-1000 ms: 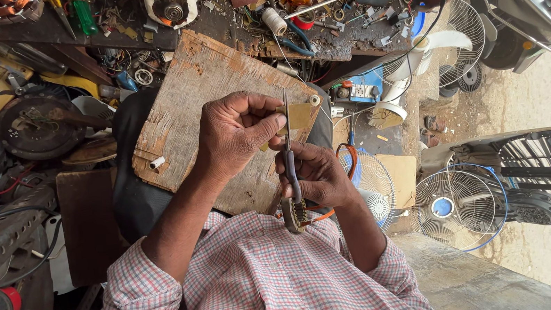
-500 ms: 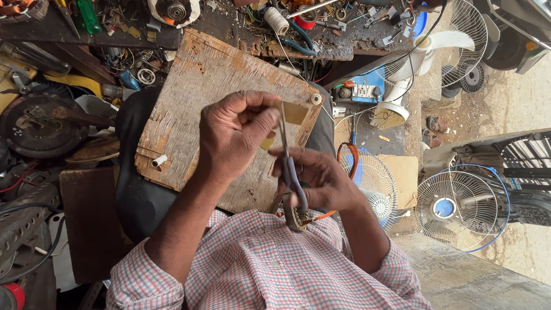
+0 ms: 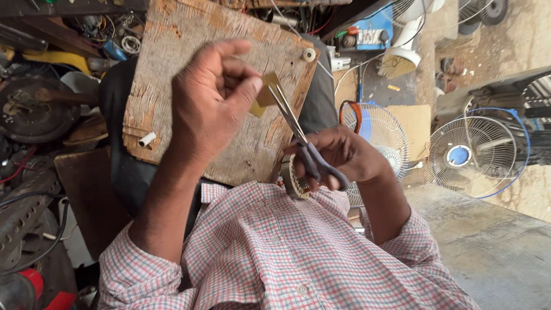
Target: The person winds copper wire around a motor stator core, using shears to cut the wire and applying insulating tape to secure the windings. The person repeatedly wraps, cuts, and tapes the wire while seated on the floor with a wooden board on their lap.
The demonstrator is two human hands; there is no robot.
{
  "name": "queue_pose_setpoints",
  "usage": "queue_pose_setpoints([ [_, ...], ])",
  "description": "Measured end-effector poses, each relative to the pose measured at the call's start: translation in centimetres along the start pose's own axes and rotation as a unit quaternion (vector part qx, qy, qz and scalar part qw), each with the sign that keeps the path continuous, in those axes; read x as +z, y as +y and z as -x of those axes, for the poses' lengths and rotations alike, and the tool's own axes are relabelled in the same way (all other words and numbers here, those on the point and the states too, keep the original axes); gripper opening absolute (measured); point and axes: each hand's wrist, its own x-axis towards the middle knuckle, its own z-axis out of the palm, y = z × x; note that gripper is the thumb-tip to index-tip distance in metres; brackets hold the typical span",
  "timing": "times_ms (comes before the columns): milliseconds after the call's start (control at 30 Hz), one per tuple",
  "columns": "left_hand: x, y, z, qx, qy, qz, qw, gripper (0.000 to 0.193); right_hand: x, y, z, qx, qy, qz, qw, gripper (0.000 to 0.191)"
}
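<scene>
From the head camera, we see the left hand (image 3: 210, 103) pinching a small tan card piece (image 3: 266, 93) between thumb and fingers, held above a worn wooden board (image 3: 170, 42). The right hand (image 3: 346, 157) is closed around the grey handles of a pair of scissors (image 3: 297, 135), whose blades point up to the card's edge. A ribbed metal ring (image 3: 290, 178) sits just beside that hand. Fan guards (image 3: 474, 148) stand on the floor near the cluttered tabletop (image 3: 16, 39).
</scene>
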Motion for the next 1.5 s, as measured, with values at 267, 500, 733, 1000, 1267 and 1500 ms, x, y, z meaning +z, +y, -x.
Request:
queue_pose_setpoints([
  [267, 0.1, -0.4, 0.0, 0.008, -0.033, -0.031, 0.999, 0.040, 0.0, 0.6, -0.2, -0.031, 0.002, -0.049, 0.998, 0.072],
  [500, 0.1, -1.1, -0.3, -0.036, -0.026, 0.026, 0.999, 0.045, -0.3, 1.0, 0.5, -0.037, -0.018, -0.031, 0.999, 0.071],
  [733, 0.2, -1.3, 0.1, -0.056, -0.050, 0.019, 0.997, 0.055, -0.9, 1.7, 0.4, -0.042, -0.002, -0.051, 0.998, 0.069],
  [1000, 0.3, -1.3, -0.3, -0.080, -0.040, 0.064, 0.994, 0.060, -1.2, 1.3, 1.1, -0.013, -0.021, -0.043, 0.999, 0.072],
  [1267, 0.4, -1.5, -0.3, -0.072, -0.046, 0.001, 0.996, 0.056, -0.8, 2.0, 0.8, -0.022, 0.015, -0.090, 0.996, 0.072],
  [1500, 0.3, -1.3, -0.6, -0.160, -0.073, 0.050, 0.983, 0.061, -1.0, 2.3, 0.3, -0.014, 0.004, -0.120, 0.993, 0.072],
])
